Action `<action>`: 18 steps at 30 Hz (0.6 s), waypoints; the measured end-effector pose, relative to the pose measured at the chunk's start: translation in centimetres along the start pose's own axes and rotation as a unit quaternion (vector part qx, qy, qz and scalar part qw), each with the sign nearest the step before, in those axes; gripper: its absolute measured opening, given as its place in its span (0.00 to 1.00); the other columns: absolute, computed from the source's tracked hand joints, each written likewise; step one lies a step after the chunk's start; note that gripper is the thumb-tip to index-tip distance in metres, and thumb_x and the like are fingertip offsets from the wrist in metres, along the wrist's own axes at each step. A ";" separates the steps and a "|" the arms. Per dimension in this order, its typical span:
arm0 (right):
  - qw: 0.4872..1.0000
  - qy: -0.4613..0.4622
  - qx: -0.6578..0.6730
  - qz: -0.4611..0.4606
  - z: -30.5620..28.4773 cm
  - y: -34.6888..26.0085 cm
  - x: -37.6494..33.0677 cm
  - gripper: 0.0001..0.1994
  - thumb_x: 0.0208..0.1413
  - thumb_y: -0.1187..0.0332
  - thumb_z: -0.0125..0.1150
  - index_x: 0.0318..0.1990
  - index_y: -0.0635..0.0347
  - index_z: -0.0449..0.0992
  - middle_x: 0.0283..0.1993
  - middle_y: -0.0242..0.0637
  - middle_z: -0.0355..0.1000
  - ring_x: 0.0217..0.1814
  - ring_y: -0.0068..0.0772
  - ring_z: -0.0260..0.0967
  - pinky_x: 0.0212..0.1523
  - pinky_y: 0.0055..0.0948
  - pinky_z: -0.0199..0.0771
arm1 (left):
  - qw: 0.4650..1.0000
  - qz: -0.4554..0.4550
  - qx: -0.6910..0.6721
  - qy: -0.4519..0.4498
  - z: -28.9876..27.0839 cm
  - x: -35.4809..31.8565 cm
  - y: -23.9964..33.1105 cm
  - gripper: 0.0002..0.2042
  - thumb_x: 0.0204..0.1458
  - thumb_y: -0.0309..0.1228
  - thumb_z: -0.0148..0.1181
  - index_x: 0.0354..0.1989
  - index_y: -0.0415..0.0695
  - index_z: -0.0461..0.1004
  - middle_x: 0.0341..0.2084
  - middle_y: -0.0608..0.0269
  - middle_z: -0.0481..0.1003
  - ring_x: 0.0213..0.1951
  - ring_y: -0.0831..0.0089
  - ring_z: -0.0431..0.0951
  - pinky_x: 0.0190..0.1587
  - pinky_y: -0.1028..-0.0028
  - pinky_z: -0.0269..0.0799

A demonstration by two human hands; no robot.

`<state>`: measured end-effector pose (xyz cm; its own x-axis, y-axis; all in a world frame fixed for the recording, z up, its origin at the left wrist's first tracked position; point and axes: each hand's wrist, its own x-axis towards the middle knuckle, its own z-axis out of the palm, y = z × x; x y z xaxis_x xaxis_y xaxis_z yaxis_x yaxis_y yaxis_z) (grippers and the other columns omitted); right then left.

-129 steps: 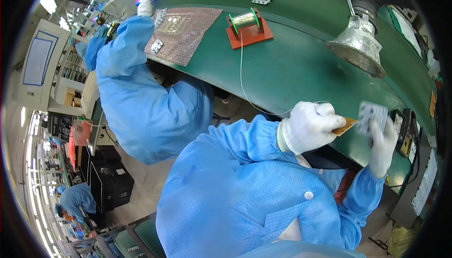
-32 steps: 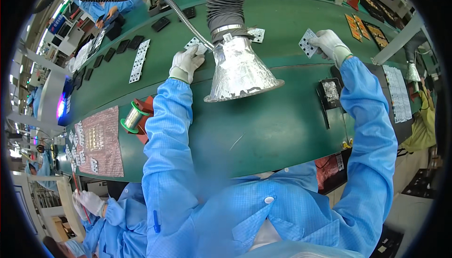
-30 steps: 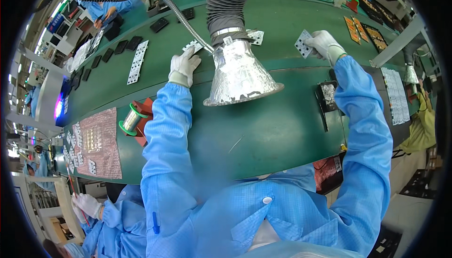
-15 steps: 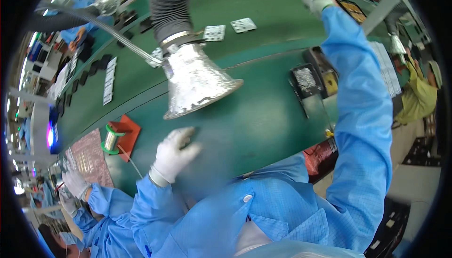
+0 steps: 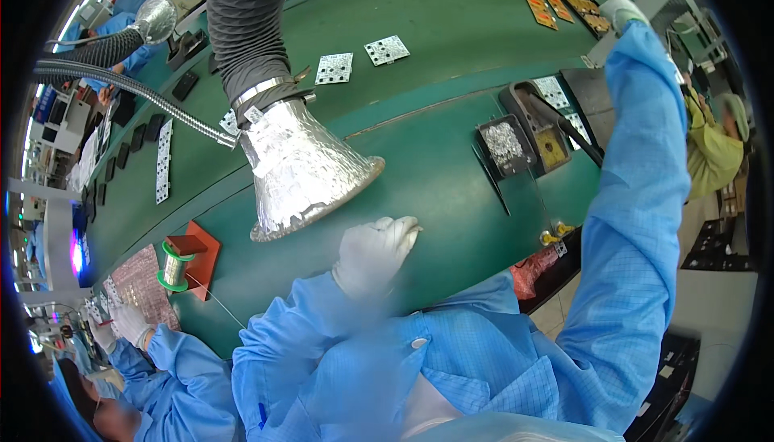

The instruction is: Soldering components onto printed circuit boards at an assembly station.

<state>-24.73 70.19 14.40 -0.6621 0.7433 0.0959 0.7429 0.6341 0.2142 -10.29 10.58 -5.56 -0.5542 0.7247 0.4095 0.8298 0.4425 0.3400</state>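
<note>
My left hand [image 5: 372,255], in a white glove, hovers over the green bench just below the foil-covered fume hood [image 5: 310,168]. Its fingers are drawn together and nothing shows between them. My right arm stretches to the far right, where my gloved right hand [image 5: 622,13] is beside a black tray of orange circuit boards [image 5: 584,12]. The fingers there are small and partly hidden, so their grip cannot be made out. Between the arms sit a small black box of whitish bits [image 5: 505,145] and a soldering-iron stand [image 5: 532,109] with a yellow sponge.
A solder wire spool [image 5: 173,269] stands on a red holder [image 5: 208,257] at left. White circuit boards [image 5: 334,69] lie on the green conveyor behind the hood. Black tweezers [image 5: 492,181] lie near the box. A co-worker's gloved hands [image 5: 129,325] are at the lower left.
My left hand has moved right and its spread fingers have come together. My right hand has shifted further right, beside the tray. The view has turned, showing more of the iron stand.
</note>
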 end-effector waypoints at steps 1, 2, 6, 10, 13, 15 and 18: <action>0.999 0.010 -0.042 -0.025 1.8 -1.4 0.1 0.20 0.58 0.57 0.53 0.48 0.64 0.79 0.50 0.56 0.74 0.54 0.50 0.73 0.50 0.40 0.73 | 1.000 0.010 -0.007 0.014 -0.1 0.4 0.2 0.07 0.49 0.34 0.65 0.35 0.49 0.78 0.22 0.64 0.76 0.24 0.67 0.77 0.28 0.70 0.73; 0.999 -0.008 -0.044 -0.004 3.9 -1.7 1.0 0.20 0.58 0.56 0.55 0.52 0.59 0.77 0.55 0.50 0.73 0.58 0.50 0.71 0.54 0.44 0.70 | 0.999 0.035 -0.022 0.023 -0.5 0.7 -0.1 0.08 0.47 0.31 0.66 0.36 0.47 0.77 0.24 0.64 0.76 0.25 0.67 0.77 0.28 0.70 0.73; 1.000 0.011 -0.009 -0.010 8.8 -6.3 3.8 0.24 0.53 0.53 0.59 0.49 0.64 0.78 0.54 0.51 0.74 0.57 0.52 0.71 0.55 0.41 0.71 | 0.987 -0.089 -0.131 0.001 -0.7 -0.2 -1.8 0.08 0.48 0.24 0.65 0.36 0.45 0.77 0.28 0.64 0.78 0.27 0.66 0.78 0.31 0.70 0.74; 0.991 -0.067 -0.040 -0.108 11.6 -11.1 7.0 0.22 0.53 0.54 0.58 0.48 0.61 0.79 0.53 0.50 0.74 0.57 0.50 0.71 0.56 0.40 0.71 | 0.978 -0.124 -0.166 0.002 -0.9 -0.3 -1.4 0.08 0.49 0.25 0.64 0.38 0.42 0.77 0.34 0.63 0.78 0.33 0.67 0.78 0.37 0.70 0.75; 0.959 -0.114 -0.197 -0.167 20.0 0.9 14.9 0.20 0.56 0.53 0.54 0.53 0.49 0.77 0.57 0.48 0.72 0.59 0.51 0.69 0.58 0.41 0.69 | 0.951 -0.153 -0.256 -0.082 -2.9 1.1 -3.1 0.06 0.51 0.26 0.62 0.38 0.42 0.77 0.35 0.64 0.77 0.36 0.66 0.78 0.40 0.71 0.75; 0.991 -0.133 -0.025 0.004 19.7 -8.2 14.6 0.24 0.60 0.50 0.52 0.59 0.48 0.72 0.62 0.45 0.68 0.62 0.50 0.68 0.59 0.43 0.68 | 0.993 -0.043 -0.108 -0.034 -3.9 2.3 -2.6 0.06 0.51 0.26 0.62 0.37 0.43 0.77 0.34 0.64 0.77 0.34 0.66 0.78 0.40 0.71 0.75; 0.988 -0.146 -0.045 -0.029 19.7 -10.0 12.4 0.24 0.62 0.49 0.50 0.59 0.51 0.74 0.63 0.43 0.69 0.68 0.40 0.63 0.65 0.44 0.63 | 0.922 -0.279 -0.252 -0.088 -2.1 0.8 -1.8 0.12 0.52 0.28 0.63 0.45 0.41 0.77 0.36 0.58 0.80 0.41 0.64 0.80 0.50 0.65 0.74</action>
<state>-38.44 77.26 -5.69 -0.6364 0.7450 -0.2001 0.6845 0.6650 0.2989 -12.38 9.20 -4.09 -0.8299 0.5525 -0.0773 0.2584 0.5034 0.8245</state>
